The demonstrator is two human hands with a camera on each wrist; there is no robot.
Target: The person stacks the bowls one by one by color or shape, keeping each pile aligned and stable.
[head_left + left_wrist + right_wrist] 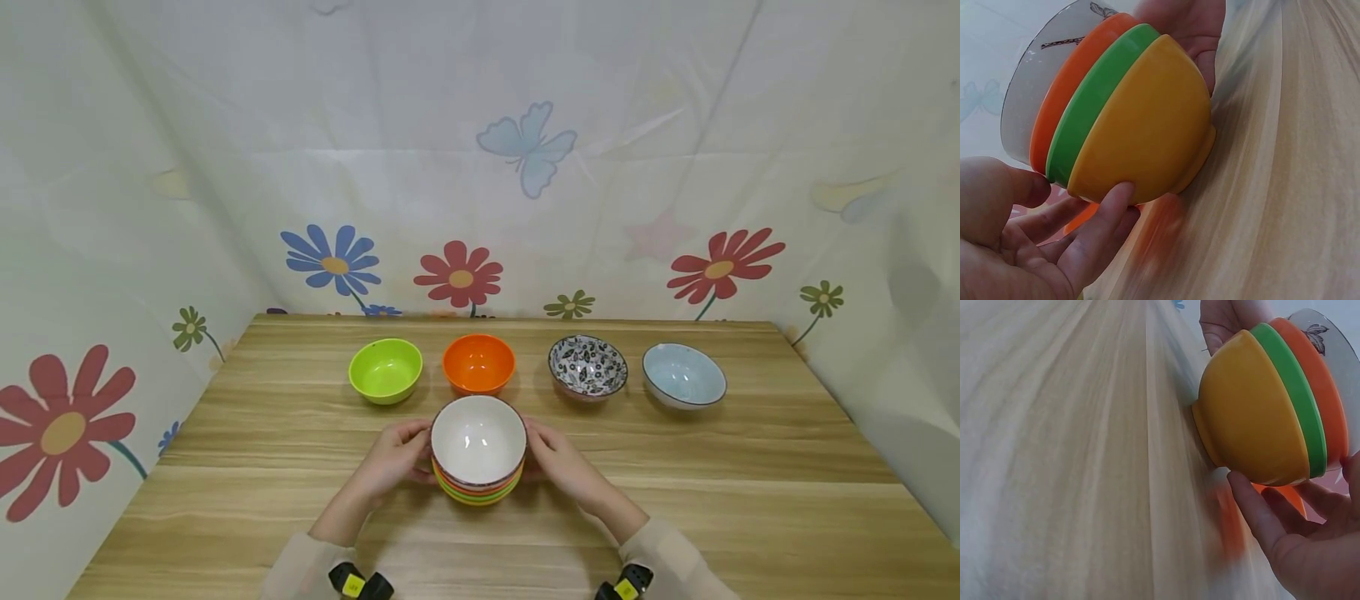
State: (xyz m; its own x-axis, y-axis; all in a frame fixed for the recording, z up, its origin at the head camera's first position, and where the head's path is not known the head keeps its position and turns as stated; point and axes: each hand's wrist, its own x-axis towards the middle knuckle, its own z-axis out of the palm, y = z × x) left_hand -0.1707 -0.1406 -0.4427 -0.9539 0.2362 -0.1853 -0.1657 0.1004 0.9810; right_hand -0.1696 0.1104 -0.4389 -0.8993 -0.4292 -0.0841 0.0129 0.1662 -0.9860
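A nested stack of bowls stands between both hands. On top is a white bowl [478, 442] with a dark rim; below it come an orange bowl [1071, 87], a green bowl [1094, 100] and, lowest, a yellow bowl [1147, 119]. My left hand [392, 458] grips the stack's left side, thumb by the rims and fingers under the yellow bowl. On the opposite side my right hand [564, 468] holds it the same way. Whether the yellow bowl's foot touches the table I cannot tell.
Behind the stack, a lime-green bowl [386, 372], another orange bowl [478, 362], a black-and-white patterned bowl [587, 367] and a light blue bowl [684, 375] form a row on the wooden table [225, 483]. A flowered curtain [420, 192] hangs past its back edge.
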